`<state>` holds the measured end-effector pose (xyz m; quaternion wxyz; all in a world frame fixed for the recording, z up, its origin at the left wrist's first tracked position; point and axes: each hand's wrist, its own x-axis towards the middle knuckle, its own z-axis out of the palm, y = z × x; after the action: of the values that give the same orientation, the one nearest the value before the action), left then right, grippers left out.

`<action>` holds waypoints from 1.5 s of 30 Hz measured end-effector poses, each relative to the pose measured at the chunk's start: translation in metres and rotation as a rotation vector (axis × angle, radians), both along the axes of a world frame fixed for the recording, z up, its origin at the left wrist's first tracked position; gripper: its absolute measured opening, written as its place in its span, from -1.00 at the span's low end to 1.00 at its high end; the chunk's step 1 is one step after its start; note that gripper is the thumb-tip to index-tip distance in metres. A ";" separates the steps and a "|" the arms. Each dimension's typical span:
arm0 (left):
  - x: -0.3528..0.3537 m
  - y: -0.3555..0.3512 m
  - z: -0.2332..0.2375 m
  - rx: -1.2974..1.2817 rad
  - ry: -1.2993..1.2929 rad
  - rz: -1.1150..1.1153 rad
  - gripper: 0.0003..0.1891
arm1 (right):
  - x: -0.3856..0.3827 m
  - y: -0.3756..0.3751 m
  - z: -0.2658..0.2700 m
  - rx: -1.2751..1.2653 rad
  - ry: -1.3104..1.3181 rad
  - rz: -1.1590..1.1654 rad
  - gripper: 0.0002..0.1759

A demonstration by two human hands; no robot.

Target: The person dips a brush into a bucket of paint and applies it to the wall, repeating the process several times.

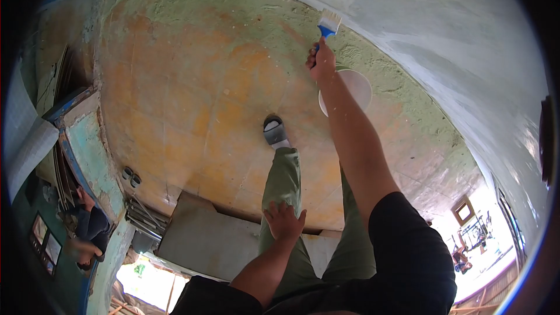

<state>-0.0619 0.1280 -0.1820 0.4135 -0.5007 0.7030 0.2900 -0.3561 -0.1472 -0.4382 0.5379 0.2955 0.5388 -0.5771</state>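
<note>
My right hand (pixel 321 61) is closed around the blue handle of a paintbrush (pixel 329 23), arm stretched forward. The brush's pale bristles point up and away, close to the foot of the whitish wall (pixel 402 17). Under my right forearm stands a white bucket (pixel 357 88), partly hidden by the arm; its contents cannot be made out. My left hand (pixel 284 219) lies with spread fingers on the knee of my green trousers (pixel 282 178), holding nothing.
The worn orange and green floor (pixel 175 93) spreads ahead, rough along the wall. A pair of sandals (pixel 131 177) lies at left. A grey panel (pixel 213 236) is behind my legs. Another person (pixel 90 227) is beyond the doorway at far left.
</note>
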 end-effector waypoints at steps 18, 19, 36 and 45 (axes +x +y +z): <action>-0.006 -0.015 -0.001 0.072 -0.033 0.059 -0.44 | -0.009 0.014 0.047 -0.125 1.113 0.175 -0.66; -0.005 -0.015 -0.002 0.066 -0.032 0.062 -0.44 | -0.014 0.013 0.031 -0.063 1.102 0.206 -0.61; -0.005 -0.016 -0.002 0.052 -0.033 0.053 -0.47 | -0.021 0.011 -0.067 0.208 0.203 0.236 -0.47; -0.004 -0.019 -0.002 0.043 -0.040 0.047 -0.48 | -0.017 -0.019 -0.014 0.128 0.319 0.081 -0.50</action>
<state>-0.0663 0.1091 -0.1845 0.4314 -0.5136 0.6763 0.3044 -0.3736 -0.1662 -0.4523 0.4486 0.2117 0.6644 -0.5590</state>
